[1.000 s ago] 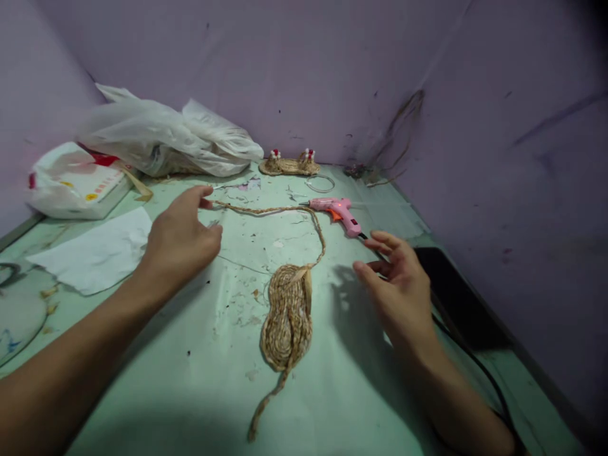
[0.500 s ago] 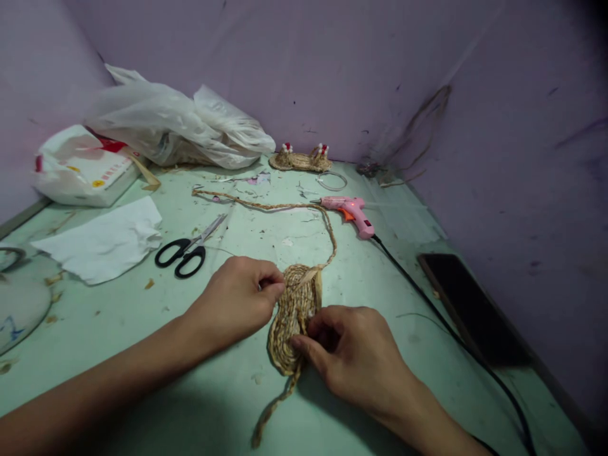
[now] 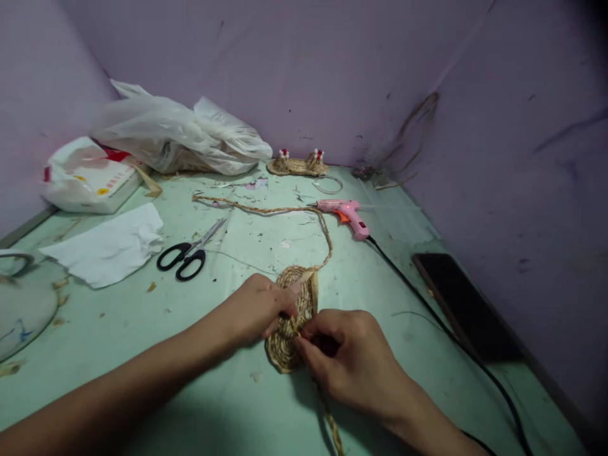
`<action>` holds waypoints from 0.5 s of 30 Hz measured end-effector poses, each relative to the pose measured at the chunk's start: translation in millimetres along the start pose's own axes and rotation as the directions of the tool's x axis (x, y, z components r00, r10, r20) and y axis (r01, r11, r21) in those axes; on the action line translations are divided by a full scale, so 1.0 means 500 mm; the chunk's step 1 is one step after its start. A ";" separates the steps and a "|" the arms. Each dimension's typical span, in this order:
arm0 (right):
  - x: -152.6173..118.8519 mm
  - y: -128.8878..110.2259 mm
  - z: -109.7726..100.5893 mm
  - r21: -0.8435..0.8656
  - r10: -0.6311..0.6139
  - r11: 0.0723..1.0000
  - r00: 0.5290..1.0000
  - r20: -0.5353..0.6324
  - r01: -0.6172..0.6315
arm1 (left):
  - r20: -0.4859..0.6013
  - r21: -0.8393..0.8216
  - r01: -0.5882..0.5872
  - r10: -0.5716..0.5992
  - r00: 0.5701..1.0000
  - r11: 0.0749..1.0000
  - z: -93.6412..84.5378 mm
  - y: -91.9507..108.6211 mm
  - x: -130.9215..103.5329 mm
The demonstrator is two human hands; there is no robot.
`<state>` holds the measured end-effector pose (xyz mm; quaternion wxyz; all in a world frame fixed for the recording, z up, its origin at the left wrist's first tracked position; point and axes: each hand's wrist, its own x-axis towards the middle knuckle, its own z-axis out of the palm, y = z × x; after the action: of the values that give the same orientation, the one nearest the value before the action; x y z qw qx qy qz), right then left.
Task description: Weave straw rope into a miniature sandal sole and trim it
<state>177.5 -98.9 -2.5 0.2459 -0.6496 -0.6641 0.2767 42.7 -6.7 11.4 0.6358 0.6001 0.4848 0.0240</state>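
Apparently fitting braid [image 3: 295, 326] onto straw mat [image 3: 281, 358], pinching with right fingers [image 3: 319, 323] beside curled left fingers [image 3: 285, 300] of unclear grip, likely needing steadiness next.

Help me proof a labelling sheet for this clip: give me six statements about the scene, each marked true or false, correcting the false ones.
1. The left hand and right hand are both at the woven piece. True.
2. The glue gun is in the left hand. False: it lies on the table.
3. The scissors have black handles. True.
4. The phone lies on the white paper. False: it lies on the table, at the right side.
5. The glue gun has an orange trigger. True.
6. The white plastic bag is at the front right. False: it is at the back left.
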 end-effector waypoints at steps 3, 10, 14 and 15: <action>0.000 0.000 0.001 -0.021 0.013 1.000 1.000 -0.016 -0.013 | 0.023 -0.218 -0.002 0.008 1.000 0.976 0.010 -0.001 0.006; 0.007 0.000 0.004 -0.073 0.182 0.980 0.982 -0.058 -0.186 | -0.132 -0.217 -0.190 0.164 0.978 0.958 0.016 -0.007 0.002; 0.009 0.001 0.005 -0.088 0.261 0.960 0.964 -0.058 -0.266 | -0.131 -0.074 -0.195 0.184 0.974 0.978 0.021 -0.010 -0.004; 0.009 0.003 0.005 -0.092 0.276 0.955 0.959 -0.061 -0.281 | -0.121 -0.037 -0.188 0.183 0.976 0.981 0.023 -0.012 -0.004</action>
<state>176.6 -94.3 -5.6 0.1876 -0.7545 -0.5728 0.2595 45.6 -18.0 5.7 0.6156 0.6248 0.4623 0.1300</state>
